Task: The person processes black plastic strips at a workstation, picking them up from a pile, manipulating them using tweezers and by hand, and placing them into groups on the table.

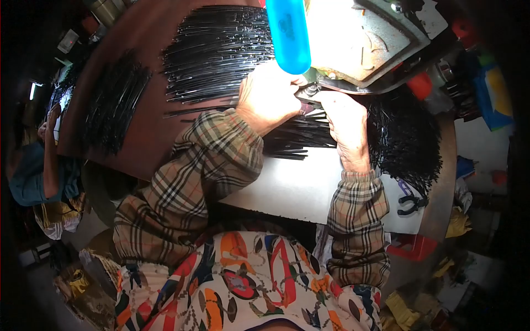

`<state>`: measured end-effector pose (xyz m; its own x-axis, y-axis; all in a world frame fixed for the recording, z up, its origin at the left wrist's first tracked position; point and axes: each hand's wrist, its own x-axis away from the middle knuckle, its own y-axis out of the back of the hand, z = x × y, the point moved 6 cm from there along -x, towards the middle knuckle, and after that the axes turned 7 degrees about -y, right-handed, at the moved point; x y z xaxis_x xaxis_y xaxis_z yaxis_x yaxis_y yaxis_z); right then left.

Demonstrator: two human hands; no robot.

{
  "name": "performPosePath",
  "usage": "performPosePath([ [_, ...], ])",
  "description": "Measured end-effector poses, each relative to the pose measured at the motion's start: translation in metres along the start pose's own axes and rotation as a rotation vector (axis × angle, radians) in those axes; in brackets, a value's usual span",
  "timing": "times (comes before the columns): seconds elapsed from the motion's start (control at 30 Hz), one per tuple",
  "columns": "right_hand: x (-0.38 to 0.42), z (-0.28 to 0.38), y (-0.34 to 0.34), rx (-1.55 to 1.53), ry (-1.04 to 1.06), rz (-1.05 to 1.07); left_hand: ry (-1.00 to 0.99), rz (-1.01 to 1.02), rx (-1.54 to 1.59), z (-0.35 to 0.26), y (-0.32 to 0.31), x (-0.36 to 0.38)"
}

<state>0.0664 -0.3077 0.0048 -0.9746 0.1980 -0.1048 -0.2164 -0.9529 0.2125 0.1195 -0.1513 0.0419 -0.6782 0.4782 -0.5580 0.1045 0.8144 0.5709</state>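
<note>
Both hands meet under the bright machine head, at its small metal working point. My left hand is closed, fingers bent toward that point; what they pinch is washed out by glare. Opposite it, my right hand is closed too, thumb and forefinger pressed together at the metal part. What it holds is too small to make out. Just below the fingers lies a loose bunch of thin black strips. A blue cylinder hangs directly above my left fingers.
A large pile of black strips covers the brown tabletop, with a smaller pile farther left. More dark strips heap at right, beside black-handled pliers. Another person's arm shows at far left.
</note>
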Motion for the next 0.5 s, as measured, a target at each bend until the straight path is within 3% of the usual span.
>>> performPosePath([
  [0.07,0.000,0.006,-0.002,0.067,0.112,0.014,0.010,0.010,-0.041,0.002,0.003,0.003],
  [0.1,0.001,0.012,-0.005,0.103,0.179,0.026,-0.081,0.045,0.043,0.005,-0.002,0.004],
  [0.13,0.004,0.012,-0.007,0.144,0.144,0.083,-0.171,0.080,0.127,0.006,-0.003,0.002],
  [0.23,0.016,0.018,-0.017,0.141,0.050,0.151,-0.063,0.128,0.406,0.008,-0.001,0.011],
  [0.27,0.019,0.014,-0.014,0.149,0.054,0.125,0.130,0.134,0.675,0.010,-0.001,0.015],
  [0.3,0.025,0.022,-0.011,0.145,-0.070,0.125,0.322,0.132,0.942,0.007,-0.001,0.020],
  [0.33,0.030,0.020,-0.004,0.066,-0.103,0.112,0.497,0.150,0.965,0.003,0.005,0.024],
  [0.43,0.049,0.002,0.015,-0.250,-0.178,0.102,0.553,-0.166,1.231,0.008,0.001,0.040],
  [0.47,0.057,0.000,0.011,-0.382,-0.291,0.116,0.550,-0.230,1.266,0.003,-0.004,0.046],
  [0.5,0.063,0.000,0.004,-0.404,-0.240,0.082,0.544,-0.290,1.305,0.000,-0.010,0.050],
])
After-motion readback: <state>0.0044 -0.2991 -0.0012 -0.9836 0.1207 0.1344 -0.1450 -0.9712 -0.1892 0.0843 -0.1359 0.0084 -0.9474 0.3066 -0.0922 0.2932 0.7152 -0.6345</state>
